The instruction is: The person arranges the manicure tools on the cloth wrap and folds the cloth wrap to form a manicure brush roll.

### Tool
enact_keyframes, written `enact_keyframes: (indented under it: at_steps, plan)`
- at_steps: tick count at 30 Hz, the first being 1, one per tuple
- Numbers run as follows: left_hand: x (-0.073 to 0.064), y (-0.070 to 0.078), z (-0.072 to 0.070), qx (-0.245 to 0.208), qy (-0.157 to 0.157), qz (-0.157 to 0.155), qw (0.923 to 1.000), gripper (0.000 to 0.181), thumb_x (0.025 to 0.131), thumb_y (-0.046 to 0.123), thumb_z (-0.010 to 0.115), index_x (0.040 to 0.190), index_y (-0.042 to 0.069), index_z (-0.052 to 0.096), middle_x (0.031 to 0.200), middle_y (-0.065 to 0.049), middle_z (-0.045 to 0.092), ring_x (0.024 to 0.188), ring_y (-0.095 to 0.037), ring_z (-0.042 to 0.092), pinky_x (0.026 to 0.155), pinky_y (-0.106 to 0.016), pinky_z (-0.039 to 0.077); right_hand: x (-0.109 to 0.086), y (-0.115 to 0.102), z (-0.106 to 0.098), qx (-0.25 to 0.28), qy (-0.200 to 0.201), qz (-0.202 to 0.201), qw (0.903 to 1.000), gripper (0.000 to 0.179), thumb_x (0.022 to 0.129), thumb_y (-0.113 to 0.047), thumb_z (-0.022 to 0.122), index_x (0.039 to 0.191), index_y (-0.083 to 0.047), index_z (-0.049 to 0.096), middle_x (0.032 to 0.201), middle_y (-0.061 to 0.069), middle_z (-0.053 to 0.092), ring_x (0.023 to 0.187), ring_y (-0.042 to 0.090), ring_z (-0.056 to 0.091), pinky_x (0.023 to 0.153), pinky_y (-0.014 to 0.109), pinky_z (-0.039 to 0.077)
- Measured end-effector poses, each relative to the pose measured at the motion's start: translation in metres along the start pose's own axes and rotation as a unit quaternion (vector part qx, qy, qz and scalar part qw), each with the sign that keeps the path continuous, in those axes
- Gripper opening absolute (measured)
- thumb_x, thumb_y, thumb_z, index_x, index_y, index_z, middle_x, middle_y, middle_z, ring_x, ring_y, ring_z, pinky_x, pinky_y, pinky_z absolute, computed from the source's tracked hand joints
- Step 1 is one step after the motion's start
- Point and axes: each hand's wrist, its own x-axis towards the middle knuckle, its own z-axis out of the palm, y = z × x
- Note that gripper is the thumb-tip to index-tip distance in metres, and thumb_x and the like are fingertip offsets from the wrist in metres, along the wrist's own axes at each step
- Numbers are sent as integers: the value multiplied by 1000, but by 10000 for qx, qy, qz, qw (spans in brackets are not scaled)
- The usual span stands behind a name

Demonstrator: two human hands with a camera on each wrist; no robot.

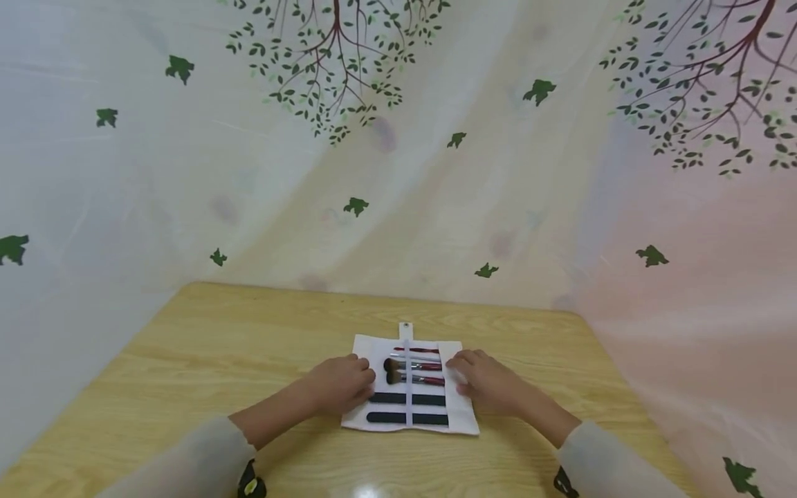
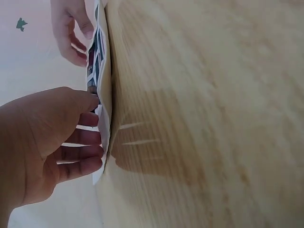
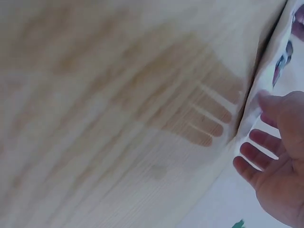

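An unfolded white pouch point(image 1: 462, 418) lies flat on the table. Inside it, two brushes point(image 1: 429, 380) with dark bristles and red handles, a thin red tool point(image 1: 423, 350) and two long black strips point(image 1: 429, 419) lie side by side under a pale band point(image 1: 409, 408). My left hand point(image 1: 342, 384) rests on the pouch's left part; in the left wrist view that hand point(image 2: 52, 137) touches the pouch with loosely extended fingertips. My right hand point(image 1: 488, 380) lies at its right edge, and in the right wrist view this hand point(image 3: 280, 152) has spread fingers, the thumb touching the pouch.
A tab with a snap point(image 1: 406, 330) sticks out from the pouch's far edge. The wood-grain table point(image 1: 261, 325) reaches back to a pale curtain point(image 1: 411, 228) printed with leaves and branches, which also hangs along both sides.
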Motion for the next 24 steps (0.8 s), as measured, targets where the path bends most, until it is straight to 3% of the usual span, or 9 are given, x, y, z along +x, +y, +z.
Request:
enact_keyframes:
  at_steps: [4,8,14,18,24]
  plan:
    - [-5,5,0,-26,158,199,9997,20,102,32,63,105,14,69,91,2,61,80,-14,53,71,-29,49,-3,-16,0,-180,-34,-295,9994,37,105,-24,61,137,-6,57,133,12,58,122,31,55,101,50,48]
    - [-14,9,-1,-12,465,710,9964,29,104,40,59,112,14,69,100,2,64,88,-13,56,78,-28,50,-8,-31,-1,-477,-239,-535,9971,52,105,-48,53,143,-12,54,137,5,56,124,24,53,104,46,46]
    - [-32,12,-5,-15,428,1328,9902,29,102,42,60,110,15,66,100,4,61,88,-10,53,77,-25,48,-21,-40,-5,-799,-401,-800,9928,72,97,-70,48,144,-15,53,135,4,57,122,22,53,104,44,46]
    - [-41,11,-5,97,674,1445,9872,18,98,34,68,99,16,65,94,6,58,83,-10,51,73,-24,46,-31,-36,-4,-913,-254,-1038,9901,66,99,-66,50,137,-13,58,126,1,59,114,18,54,99,40,49]
    - [-50,12,-3,22,876,1305,9876,6,94,18,73,95,17,66,93,7,60,85,-8,55,76,-22,49,-41,-31,-1,-874,-218,-1186,9888,36,102,-38,63,127,-12,62,116,-1,60,106,13,57,92,33,52]
